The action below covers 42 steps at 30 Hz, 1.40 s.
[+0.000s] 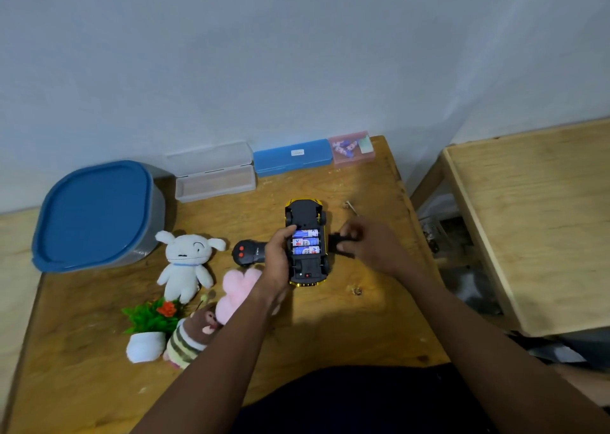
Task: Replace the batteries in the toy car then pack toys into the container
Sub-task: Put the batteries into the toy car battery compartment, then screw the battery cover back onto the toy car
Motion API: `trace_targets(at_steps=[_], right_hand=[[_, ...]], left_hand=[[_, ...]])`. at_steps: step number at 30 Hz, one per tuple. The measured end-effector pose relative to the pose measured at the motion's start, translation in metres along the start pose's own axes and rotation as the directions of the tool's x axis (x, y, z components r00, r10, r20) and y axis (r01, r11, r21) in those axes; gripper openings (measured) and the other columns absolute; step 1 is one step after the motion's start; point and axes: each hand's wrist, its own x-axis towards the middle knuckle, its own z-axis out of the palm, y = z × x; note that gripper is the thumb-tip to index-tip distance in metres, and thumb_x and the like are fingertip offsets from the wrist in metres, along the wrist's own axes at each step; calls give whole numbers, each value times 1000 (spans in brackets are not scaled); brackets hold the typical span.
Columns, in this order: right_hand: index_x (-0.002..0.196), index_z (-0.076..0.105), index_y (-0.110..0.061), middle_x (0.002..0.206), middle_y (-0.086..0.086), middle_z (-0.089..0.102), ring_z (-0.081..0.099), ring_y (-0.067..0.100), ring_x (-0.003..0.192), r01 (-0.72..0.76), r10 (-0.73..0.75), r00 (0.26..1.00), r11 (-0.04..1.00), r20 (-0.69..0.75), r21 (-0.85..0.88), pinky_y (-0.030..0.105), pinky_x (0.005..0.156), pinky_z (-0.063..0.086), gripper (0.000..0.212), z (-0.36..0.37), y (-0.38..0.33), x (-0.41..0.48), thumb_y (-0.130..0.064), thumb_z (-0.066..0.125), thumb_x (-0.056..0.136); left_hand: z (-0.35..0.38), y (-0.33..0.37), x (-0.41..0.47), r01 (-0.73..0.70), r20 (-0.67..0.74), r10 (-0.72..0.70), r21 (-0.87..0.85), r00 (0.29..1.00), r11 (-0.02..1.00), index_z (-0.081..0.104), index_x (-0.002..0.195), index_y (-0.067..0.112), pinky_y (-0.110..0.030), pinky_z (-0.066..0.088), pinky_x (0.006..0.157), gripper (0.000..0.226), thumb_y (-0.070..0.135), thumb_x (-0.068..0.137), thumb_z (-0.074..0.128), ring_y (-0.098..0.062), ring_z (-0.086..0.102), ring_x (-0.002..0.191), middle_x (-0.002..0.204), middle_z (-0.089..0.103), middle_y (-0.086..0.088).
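Observation:
The yellow toy car (305, 214) lies upside down on the wooden table (330, 328), its black underside up. Its battery bay is uncovered and holds three blue-and-white batteries (306, 242). My left hand (280, 255) grips the car's left side, thumb by the bay. Just right of the car, my right hand (366, 244) pinches the black battery cover (337, 243). A big grey container with a blue lid (94, 212) stands at the far left. A white plush dog (186, 263), a pink plush (237, 290), a striped brown plush (191, 338) and a black remote (247, 253) lie left of the car.
A small potted plant (150, 329) lies on its side near the plushes. Along the wall sit a clear open case (214, 178), a blue case (292, 156) and a pink box with batteries (351, 150). A small screwdriver (351, 206) lies behind my right hand. A second wooden table (534, 222) stands to the right.

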Motion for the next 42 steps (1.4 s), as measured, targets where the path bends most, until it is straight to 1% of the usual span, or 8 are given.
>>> trace_targets(at_steps=[3, 6, 12, 15, 24, 27, 35, 42], right_hand=[[97, 69, -23, 96, 3, 68, 67, 19, 87, 24, 7, 989, 977, -146, 213, 21, 67, 55, 16, -16, -15, 5, -10, 69, 89], [113, 69, -13, 106, 7, 67, 68, 20, 89, 81, -22, 978, 957, -208, 280, 12, 61, 53, 21, -32, -37, 7, -6, 63, 93], [113, 69, -22, 89, 1, 71, 68, 12, 77, 220, -228, 973, 964, 35, 149, 22, 68, 56, 27, -27, -58, 7, -10, 68, 89], [103, 72, -27, 80, -2, 73, 68, 9, 76, 225, -227, 974, 962, -1, 155, 29, 72, 53, 22, -17, -58, 13, -16, 73, 85], [104, 75, -18, 80, 2, 76, 67, -3, 73, 187, -188, 982, 962, -15, 200, 4, 66, 46, 18, -8, -63, 15, -14, 73, 87], [104, 75, -17, 78, 0, 75, 66, -5, 70, 195, -194, 981, 962, -27, 189, 2, 65, 44, 18, -7, -63, 16, -13, 72, 87], [104, 76, -19, 68, -10, 71, 64, -6, 66, 198, -196, 980, 971, -28, 137, 13, 70, 46, 18, -5, -61, 18, -14, 73, 87], [108, 76, -26, 84, -17, 63, 55, -10, 70, 273, -280, 943, 960, -180, -61, 13, 65, 35, 23, 8, -58, 18, -26, 75, 85]], left_hand=[[-1, 4, 2, -36, 20, 37, -18, 999, 999, 68, 105, 4, -30, 58, 60, 45, 35, 101, 36, -25, 69, 67, 83, 72, -13], [1, 9, 2, -69, 36, 69, -9, 997, 998, 69, 104, 7, -30, 60, 60, 45, 36, 103, 34, -24, 70, 67, 82, 73, -11], [8, 17, 1, -124, 64, 119, 72, 991, 990, 66, 123, 10, -34, 60, 66, 53, 46, 104, 32, -29, 70, 80, 99, 72, -16], [7, 19, 1, -129, 75, 123, 81, 990, 988, 63, 132, 13, -37, 59, 71, 55, 49, 104, 33, -31, 70, 85, 106, 73, -15], [7, 23, 0, -133, 72, 129, 57, 989, 989, 63, 132, 14, -38, 57, 71, 54, 50, 104, 33, -30, 69, 84, 102, 72, -16], [7, 23, 0, -126, 64, 123, 53, 990, 991, 61, 134, 13, -38, 57, 72, 56, 51, 103, 35, -32, 68, 87, 105, 70, -19], [5, 21, 2, -82, 57, 81, 18, 995, 996, 61, 135, 11, -36, 58, 67, 58, 52, 102, 37, -30, 68, 83, 102, 71, -17], [5, 22, 5, -108, 90, 107, 1, 990, 994, 62, 133, 12, -36, 58, 73, 55, 49, 103, 35, -27, 70, 89, 107, 74, -13]])
